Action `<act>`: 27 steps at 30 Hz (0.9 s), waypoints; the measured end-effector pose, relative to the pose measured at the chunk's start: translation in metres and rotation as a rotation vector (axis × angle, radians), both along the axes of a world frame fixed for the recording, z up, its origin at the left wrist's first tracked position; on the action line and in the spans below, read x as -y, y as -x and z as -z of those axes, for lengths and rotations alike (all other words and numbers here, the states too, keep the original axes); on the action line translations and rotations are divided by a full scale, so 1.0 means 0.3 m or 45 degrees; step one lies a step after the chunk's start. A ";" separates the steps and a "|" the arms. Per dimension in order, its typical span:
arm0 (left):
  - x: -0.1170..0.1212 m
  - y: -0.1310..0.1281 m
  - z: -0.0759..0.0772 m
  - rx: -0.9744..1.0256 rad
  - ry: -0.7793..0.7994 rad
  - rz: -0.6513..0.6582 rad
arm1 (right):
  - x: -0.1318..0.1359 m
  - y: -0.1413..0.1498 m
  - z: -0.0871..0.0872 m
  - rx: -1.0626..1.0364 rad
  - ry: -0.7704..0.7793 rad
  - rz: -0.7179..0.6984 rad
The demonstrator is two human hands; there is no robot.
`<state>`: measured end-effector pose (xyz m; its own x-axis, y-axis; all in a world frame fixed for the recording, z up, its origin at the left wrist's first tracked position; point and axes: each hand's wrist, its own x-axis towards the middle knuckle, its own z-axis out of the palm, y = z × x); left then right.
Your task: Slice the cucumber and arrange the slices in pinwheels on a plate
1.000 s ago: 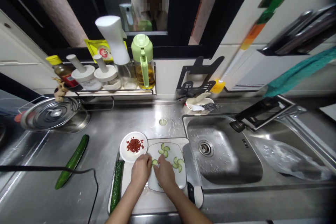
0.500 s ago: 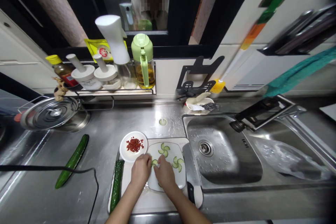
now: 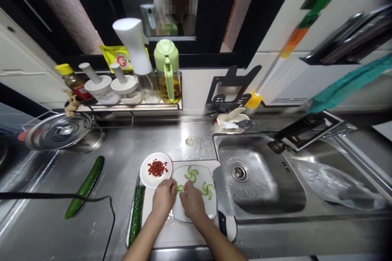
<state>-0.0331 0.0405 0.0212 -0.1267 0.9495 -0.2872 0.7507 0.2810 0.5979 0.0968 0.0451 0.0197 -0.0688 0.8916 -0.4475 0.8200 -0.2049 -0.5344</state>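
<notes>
Cucumber slices (image 3: 179, 189) between left hand (image 3: 164, 197) and right hand (image 3: 192, 202), partly hidden, on white plate (image 3: 210, 210) (fingers curled; whether pinching cannot be told); knife (image 3: 224, 197) beside right rim; worktop (image 3: 119, 175) open at left.

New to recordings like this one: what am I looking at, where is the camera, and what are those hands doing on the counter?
There is no machine here. A person's bare left hand and right hand work in view of one head-worn camera looking forward and down. Their fingertips are close together over a white plate, by some green slices; the fingers hide whether any is gripped. Two pinwheels of slices lie beside the right hand.

The plate sits on a cutting board, along with a dish of red pieces, a cucumber and a knife. Another cucumber lies on the steel counter; right of the board is a sink.
</notes>
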 end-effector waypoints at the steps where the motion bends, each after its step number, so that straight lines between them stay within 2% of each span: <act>1: 0.001 0.001 -0.001 0.013 -0.006 -0.004 | 0.000 -0.001 -0.001 -0.002 -0.002 -0.001; 7: 0.010 0.021 -0.031 0.069 -0.075 -0.034 | 0.006 -0.012 -0.018 -0.021 -0.028 -0.016; 11: 0.025 0.070 -0.052 0.011 -0.107 -0.095 | 0.019 -0.042 -0.030 -0.051 -0.051 -0.042; 19: 0.044 0.215 -0.027 -0.210 -0.045 -0.259 | 0.076 -0.136 -0.044 -0.130 -0.062 -0.044; 27: -0.014 0.239 -0.035 -0.319 0.047 -0.352 | 0.115 -0.152 -0.042 -0.076 -0.084 -0.108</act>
<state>-0.1048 0.0446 0.0317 -0.4473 0.8594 -0.2478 0.7655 0.5112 0.3908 0.1423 0.0107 0.0324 -0.1701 0.9088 -0.3811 0.7991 -0.0991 -0.5930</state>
